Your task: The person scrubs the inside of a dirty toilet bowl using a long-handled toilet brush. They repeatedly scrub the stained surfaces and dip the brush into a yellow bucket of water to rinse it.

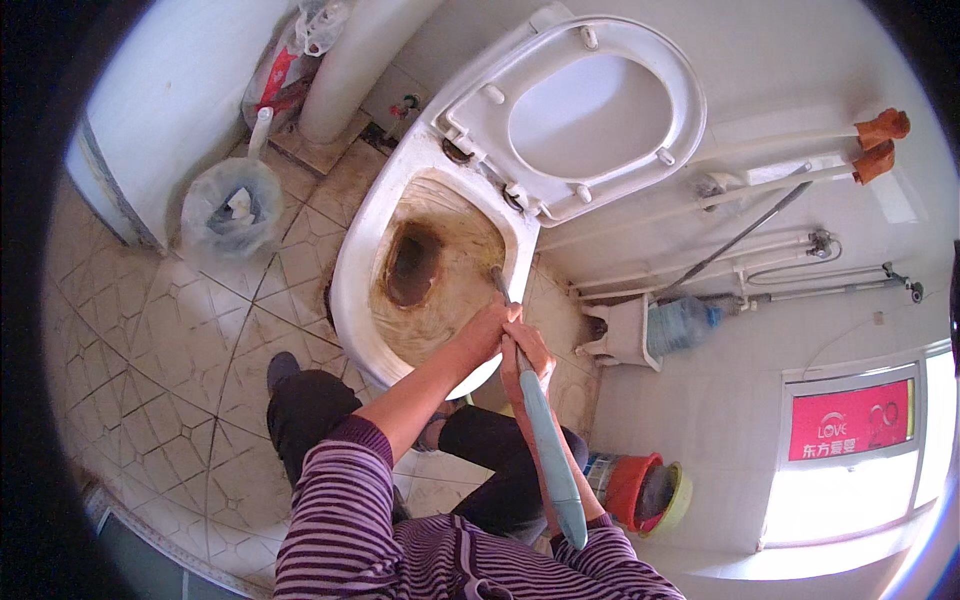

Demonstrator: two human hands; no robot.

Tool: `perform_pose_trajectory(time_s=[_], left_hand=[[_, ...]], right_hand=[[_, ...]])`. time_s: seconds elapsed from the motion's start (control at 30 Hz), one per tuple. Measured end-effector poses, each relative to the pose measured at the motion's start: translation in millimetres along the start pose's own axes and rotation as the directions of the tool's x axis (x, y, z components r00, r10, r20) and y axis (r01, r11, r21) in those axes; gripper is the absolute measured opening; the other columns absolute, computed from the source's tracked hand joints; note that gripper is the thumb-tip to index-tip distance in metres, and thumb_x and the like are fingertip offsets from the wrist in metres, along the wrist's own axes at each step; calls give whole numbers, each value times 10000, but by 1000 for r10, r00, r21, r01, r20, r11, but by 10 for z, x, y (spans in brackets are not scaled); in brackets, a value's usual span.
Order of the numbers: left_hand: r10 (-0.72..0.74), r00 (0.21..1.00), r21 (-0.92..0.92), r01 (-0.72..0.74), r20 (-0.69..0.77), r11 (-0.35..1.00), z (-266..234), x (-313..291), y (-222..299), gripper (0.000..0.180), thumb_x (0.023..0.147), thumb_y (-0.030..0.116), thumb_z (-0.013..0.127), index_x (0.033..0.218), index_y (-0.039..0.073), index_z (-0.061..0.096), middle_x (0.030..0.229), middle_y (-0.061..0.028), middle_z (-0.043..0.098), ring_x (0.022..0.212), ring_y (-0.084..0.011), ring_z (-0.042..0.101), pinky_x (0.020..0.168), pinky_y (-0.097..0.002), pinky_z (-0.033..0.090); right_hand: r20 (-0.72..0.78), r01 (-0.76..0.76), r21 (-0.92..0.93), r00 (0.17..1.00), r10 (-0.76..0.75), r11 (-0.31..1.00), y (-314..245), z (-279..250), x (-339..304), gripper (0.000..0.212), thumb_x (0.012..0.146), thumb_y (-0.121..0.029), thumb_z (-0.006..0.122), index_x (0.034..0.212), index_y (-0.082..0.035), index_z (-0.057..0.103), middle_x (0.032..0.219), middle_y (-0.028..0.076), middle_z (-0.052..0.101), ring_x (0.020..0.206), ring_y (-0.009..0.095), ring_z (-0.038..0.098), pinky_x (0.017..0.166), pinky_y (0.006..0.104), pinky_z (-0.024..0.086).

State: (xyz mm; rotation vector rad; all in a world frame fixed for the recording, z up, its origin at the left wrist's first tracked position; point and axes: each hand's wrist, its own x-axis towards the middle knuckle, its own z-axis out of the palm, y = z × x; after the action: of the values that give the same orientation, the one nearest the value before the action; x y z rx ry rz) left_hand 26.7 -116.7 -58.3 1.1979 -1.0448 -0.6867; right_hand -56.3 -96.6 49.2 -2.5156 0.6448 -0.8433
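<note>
Both my hands grip a long tool with a grey-blue handle (548, 450) and a thin dark shaft. Its tip touches or hovers at the right inner wall of a toilet bowl (355, 290); I cannot make out what kind of head it has. My left hand (485, 330) is closed around the shaft, over the bowl's front right rim. Just behind it, my right hand (530, 355) wraps the upper part of the handle, which runs back along my right forearm. Brown stains cover the bowl's inside, darkest around the drain hole (413, 265). The seat and lid (690, 100) are raised.
A lined waste bin (232, 212) stands left of the toilet, near a thick white pipe (355, 65). To the right are wall pipes (780, 185), a white stool (625, 335), a large clear-blue bottle (680, 325) and a red basin (630, 490). Tiled floor (170, 330) surrounds my feet.
</note>
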Motion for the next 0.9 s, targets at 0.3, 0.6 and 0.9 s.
perform_pose_trajectory(time_s=[0.3,0.6,0.9], left_hand=[[63,996,84,-57,-64,995,-110,71,48,138,847,159,468,846,23,496,835,-213,492,762,-358,566,680,-400,438],[55,993,-14,-54,106,998,-102,-112,154,173,844,152,497,857,-20,516,885,-261,513,811,-427,576,701,-462,461],[-239,969,-399,243,61,884,-1,124,132,171,816,167,497,715,31,478,747,-153,505,683,-249,511,635,-366,403]], right_hand=[[-20,129,50,992,-128,990,172,97,80,157,790,83,562,926,33,621,867,186,620,819,281,643,732,322,511],[-2,40,-9,999,-40,999,57,-14,-162,139,798,45,583,930,39,623,913,191,630,846,301,640,758,335,512],[-72,17,9,997,-16,1000,134,28,-23,158,779,78,585,923,21,619,888,156,613,826,261,618,738,316,491]])
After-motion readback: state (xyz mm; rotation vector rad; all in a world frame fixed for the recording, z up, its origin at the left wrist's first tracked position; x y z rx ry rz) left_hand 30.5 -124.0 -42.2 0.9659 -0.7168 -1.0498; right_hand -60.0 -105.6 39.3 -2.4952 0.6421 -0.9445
